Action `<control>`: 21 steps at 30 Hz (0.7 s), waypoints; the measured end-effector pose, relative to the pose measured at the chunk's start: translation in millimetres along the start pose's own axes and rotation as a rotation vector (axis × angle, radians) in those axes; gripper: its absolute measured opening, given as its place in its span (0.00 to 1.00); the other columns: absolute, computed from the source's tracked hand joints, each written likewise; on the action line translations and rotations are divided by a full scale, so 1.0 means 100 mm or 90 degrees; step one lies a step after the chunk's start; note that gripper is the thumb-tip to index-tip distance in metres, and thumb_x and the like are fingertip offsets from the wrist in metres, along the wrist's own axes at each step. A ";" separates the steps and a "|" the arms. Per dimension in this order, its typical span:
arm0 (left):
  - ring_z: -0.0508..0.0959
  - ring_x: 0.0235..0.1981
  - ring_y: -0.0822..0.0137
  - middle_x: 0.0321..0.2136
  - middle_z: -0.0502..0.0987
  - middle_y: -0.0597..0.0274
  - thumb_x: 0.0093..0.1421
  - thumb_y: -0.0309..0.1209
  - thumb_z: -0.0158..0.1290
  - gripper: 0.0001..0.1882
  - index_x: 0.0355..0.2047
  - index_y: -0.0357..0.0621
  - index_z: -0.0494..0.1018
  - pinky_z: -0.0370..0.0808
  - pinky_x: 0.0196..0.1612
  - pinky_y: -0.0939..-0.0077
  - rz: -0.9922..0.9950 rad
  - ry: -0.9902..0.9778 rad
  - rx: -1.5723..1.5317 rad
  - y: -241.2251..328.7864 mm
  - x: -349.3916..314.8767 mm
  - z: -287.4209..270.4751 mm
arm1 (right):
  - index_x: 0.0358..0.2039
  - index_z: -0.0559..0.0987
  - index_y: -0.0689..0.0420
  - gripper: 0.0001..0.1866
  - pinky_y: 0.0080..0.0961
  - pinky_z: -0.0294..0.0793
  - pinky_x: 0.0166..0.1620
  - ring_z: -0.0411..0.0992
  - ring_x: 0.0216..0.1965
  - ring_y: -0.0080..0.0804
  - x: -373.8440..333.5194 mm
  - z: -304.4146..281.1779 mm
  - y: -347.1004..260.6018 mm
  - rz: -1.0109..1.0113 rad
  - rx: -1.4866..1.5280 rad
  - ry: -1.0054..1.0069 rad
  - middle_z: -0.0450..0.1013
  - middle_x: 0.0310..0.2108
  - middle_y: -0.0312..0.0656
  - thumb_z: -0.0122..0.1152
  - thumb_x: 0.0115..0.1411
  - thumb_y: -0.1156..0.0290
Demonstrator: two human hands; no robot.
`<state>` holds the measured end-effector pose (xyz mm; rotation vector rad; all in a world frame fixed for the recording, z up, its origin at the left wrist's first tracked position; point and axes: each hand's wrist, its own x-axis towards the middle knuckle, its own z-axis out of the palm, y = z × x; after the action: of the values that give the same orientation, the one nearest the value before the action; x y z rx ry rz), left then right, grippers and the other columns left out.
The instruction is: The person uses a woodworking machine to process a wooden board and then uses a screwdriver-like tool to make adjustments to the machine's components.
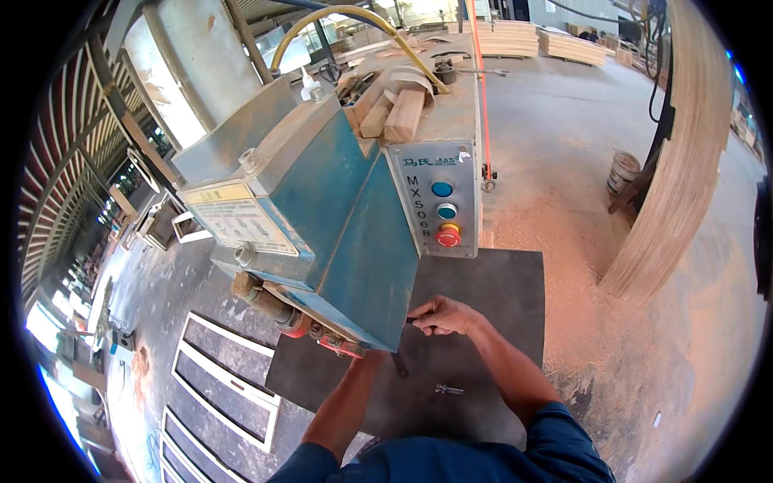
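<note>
The right hand (pixel 445 315) pinches a slim dark metal tool (pixel 400 361) at the lower edge of the blue box-shaped machine (pixel 346 217) — open dark floor mat (pixel 491 282) beyond. The left hand is hidden under the machine — its fingers cannot be made out.

Head-worn fisheye, steeply downward, close

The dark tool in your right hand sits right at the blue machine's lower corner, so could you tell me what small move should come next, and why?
Probably a short turn of the dark tool, keeping the right hand closed on it. Its upper end sits at the lower corner of the blue machine, while the left hand reaches under that edge, mostly hidden. A small metal part lies loose on the dark mat.
</note>
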<state>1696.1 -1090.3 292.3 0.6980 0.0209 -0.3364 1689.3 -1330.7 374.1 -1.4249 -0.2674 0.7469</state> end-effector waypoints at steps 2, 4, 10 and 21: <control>0.75 0.34 0.64 0.31 0.74 0.63 0.59 0.38 0.54 0.10 0.31 0.45 0.71 0.74 0.40 0.73 -0.002 0.013 0.007 0.01 -0.02 0.00 | 0.52 0.76 0.59 0.20 0.15 0.53 0.15 0.57 0.13 0.14 0.05 -0.07 -0.03 0.019 -0.004 -0.027 0.71 0.20 0.36 0.60 0.58 0.72; 0.76 0.34 0.64 0.31 0.74 0.63 0.59 0.38 0.54 0.10 0.31 0.45 0.71 0.74 0.40 0.73 -0.007 0.025 0.011 0.01 -0.03 0.01 | 0.52 0.77 0.59 0.19 0.14 0.52 0.15 0.56 0.12 0.14 0.13 -0.16 -0.11 0.045 -0.022 -0.062 0.71 0.20 0.36 0.61 0.59 0.72; 0.76 0.34 0.64 0.31 0.74 0.63 0.59 0.38 0.54 0.11 0.31 0.45 0.71 0.74 0.41 0.72 -0.011 0.054 0.030 0.01 -0.08 0.00 | 0.51 0.77 0.58 0.19 0.16 0.54 0.15 0.57 0.12 0.15 0.36 -0.39 -0.36 0.118 -0.111 -0.153 0.70 0.20 0.35 0.60 0.59 0.72; 0.76 0.34 0.63 0.31 0.74 0.63 0.59 0.39 0.54 0.11 0.31 0.44 0.71 0.74 0.42 0.72 -0.008 0.091 0.061 0.19 -0.05 -0.17 | 0.58 0.71 0.56 0.21 0.20 0.67 0.29 0.62 0.23 0.16 -0.22 1.00 0.47 -0.166 -0.093 0.318 0.65 0.19 0.31 0.53 0.64 0.69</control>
<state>1699.0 -1065.0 291.8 0.8166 0.1459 -0.2995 1599.3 -1266.1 351.6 -1.6263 -0.1144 0.1484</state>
